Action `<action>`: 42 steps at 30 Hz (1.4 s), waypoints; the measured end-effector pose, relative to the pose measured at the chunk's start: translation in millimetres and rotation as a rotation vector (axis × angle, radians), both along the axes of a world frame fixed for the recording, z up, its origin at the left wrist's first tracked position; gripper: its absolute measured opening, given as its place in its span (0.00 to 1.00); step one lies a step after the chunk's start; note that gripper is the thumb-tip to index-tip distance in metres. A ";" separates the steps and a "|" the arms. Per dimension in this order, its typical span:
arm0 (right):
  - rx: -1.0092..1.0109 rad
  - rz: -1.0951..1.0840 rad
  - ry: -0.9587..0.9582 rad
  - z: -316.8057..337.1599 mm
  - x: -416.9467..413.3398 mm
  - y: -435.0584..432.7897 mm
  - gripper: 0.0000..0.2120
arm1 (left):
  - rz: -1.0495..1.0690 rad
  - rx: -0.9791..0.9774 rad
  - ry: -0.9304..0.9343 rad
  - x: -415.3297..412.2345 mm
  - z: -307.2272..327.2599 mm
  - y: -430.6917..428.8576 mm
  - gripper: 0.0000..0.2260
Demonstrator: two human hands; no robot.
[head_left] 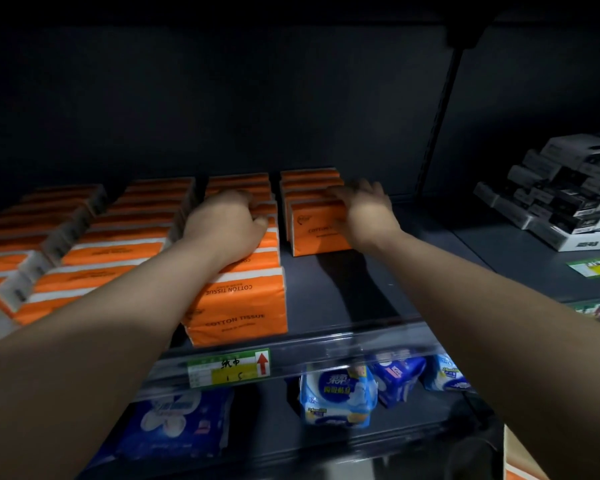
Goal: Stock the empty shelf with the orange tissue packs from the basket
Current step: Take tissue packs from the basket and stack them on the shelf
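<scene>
Tissue packs orange, white stripes; pad packs blue-white; shelf dark grey.

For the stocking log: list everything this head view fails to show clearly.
All in the head view:
- Left grip: fingertips hidden behind the hand's own back; its hold on the orange packs is unclear.
- Right grip: motion-blurred; contact with the front pack is unclear.
- Basket: outside the frame.
- Price label: small print too small to read.
- Leftmost packs: cut by the left edge.
</scene>
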State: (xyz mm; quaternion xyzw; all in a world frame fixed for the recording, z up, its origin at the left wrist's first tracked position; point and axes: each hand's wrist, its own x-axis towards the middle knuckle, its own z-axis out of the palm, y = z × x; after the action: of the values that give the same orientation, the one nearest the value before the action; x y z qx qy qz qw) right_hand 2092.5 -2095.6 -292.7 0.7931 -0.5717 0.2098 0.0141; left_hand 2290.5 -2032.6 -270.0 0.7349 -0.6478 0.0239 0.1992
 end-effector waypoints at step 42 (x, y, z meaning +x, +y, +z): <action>0.572 -0.290 -0.098 -152.2 -365.4 326.2 0.24 | -0.721 0.635 -0.075 -354.1 -201.4 194.9 0.20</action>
State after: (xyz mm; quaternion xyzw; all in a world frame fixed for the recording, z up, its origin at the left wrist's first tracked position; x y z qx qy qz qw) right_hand 1727.1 -1769.3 -444.9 0.6640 -0.7147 0.0745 -0.2070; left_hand 1936.4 -1837.7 -471.4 0.4864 -0.8434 -0.2192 -0.0631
